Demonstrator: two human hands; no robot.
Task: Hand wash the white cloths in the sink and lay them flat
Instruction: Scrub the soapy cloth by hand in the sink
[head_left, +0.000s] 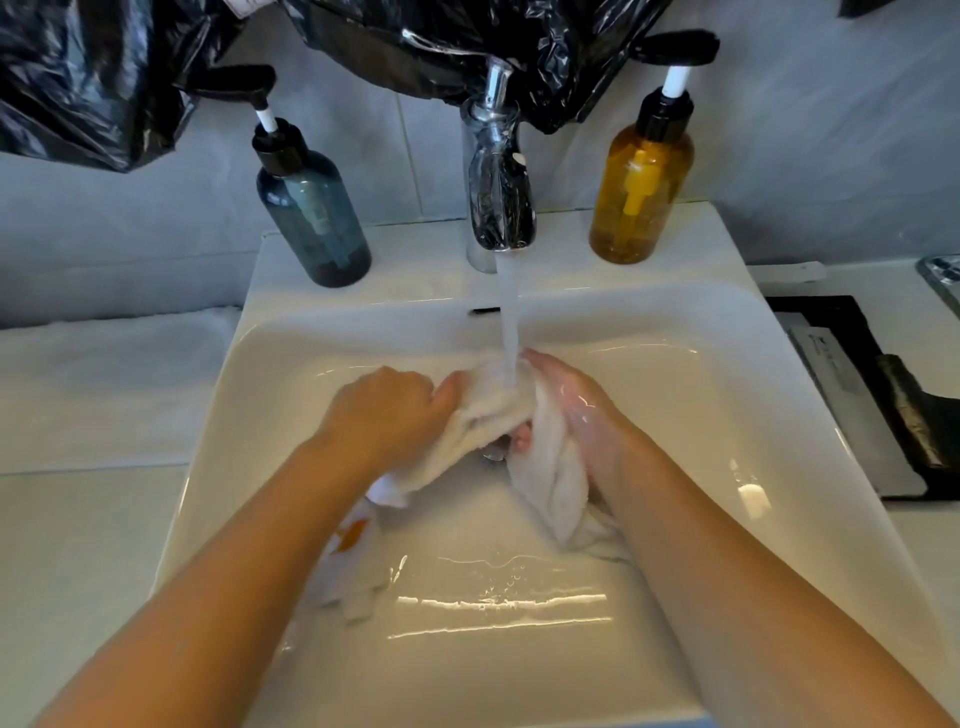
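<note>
A white cloth (540, 467) is bunched between both hands in the white sink (779, 415), right under the running water from the chrome tap (498, 171). My left hand (384, 410) grips the cloth's left part from above. My right hand (576, 405) holds its right side, wet, with the fingers wrapped round the fabric. One end of the cloth hangs down to the basin floor. A second white cloth (358, 577) with an orange mark lies in the sink beneath my left forearm.
A dark blue pump bottle (311, 218) stands left of the tap and an amber pump bottle (639, 192) right of it. Black plastic (93, 88) hangs above. A white towel (104, 384) lies on the left counter, a black tray (872, 400) on the right.
</note>
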